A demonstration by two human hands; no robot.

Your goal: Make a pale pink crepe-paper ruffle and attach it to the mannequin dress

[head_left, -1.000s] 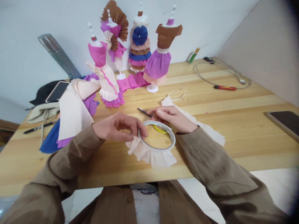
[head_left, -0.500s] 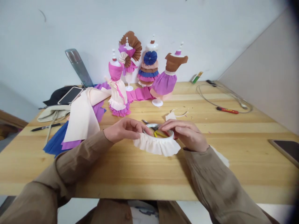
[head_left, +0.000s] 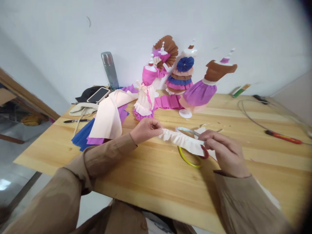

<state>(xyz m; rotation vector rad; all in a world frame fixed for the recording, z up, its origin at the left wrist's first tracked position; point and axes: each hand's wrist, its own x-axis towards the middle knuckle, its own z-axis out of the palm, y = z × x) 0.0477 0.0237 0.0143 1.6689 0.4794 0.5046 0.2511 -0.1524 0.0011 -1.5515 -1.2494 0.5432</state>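
Note:
A gathered cream crepe-paper strip (head_left: 179, 139) stretches between my two hands above the table. My left hand (head_left: 147, 130) pinches its narrow, ruffled left end. My right hand (head_left: 225, 152) is closed on the right rim of a thin white ring, which looks like a tape roll (head_left: 183, 129), where the flatter right end of the strip meets it. The strip hides part of the ring's front. Below them lie scissors with yellow and red handles (head_left: 188, 162), their blades mostly hidden. A cream paper scrap (head_left: 200, 130) lies just behind the ring.
Several small dress forms in paper dresses (head_left: 198, 92) stand along the wall. At the left are layered paper sheets (head_left: 107, 120), a phone (head_left: 98, 95), a pen (head_left: 76, 121) and a flask (head_left: 109, 70). A red-handled tool (head_left: 282, 137) and a cable (head_left: 251, 118) lie right.
My hands have drawn apart, my right hand going right, and the strip now stretches out between them instead of curving around the ring. The scissors handles show more. The camera view has turned left.

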